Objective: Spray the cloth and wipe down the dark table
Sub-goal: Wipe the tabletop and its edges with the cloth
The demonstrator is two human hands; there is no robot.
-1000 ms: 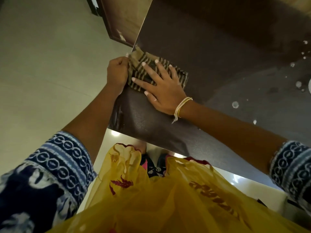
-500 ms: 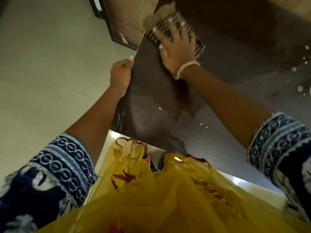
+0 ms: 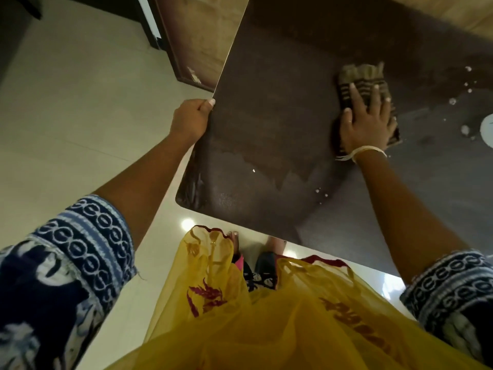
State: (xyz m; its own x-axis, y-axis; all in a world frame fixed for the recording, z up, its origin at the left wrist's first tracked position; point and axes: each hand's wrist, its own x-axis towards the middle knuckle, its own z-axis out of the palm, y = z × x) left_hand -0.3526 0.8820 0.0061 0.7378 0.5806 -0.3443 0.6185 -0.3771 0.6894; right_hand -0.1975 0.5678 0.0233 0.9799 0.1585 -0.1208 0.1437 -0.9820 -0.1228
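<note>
The striped cloth has shifted from the far left corner to the surface's right side. The right hand presses it flat, fingers spread. The left hand grips the dark, matte surface's left edge. White droplets lie just right of the cloth.

Bare dark table lying open btwn left hand gripping the edge & right hand pressing cloth; droplets & white object sitting at far right.
</note>
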